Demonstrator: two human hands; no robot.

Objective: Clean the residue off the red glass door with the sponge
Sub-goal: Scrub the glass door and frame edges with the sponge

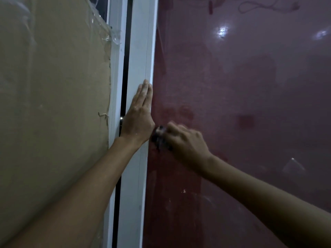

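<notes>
My L hand (138, 111) flat, fingers straight, on white frame (141, 56). My R hand (186, 140) curled round dark sponge (160, 136), pressed vs red glass door (232, 90) nr frame edge.

Dim, grainy view; glare spots on red glass door (250, 86); right hand (186, 140) motion-blurred

Single head-worn view, close in, facing forward and slightly down at white door frame (141, 51) and red glass door (241, 104) beyond outstretched fingers (144, 92).
</notes>
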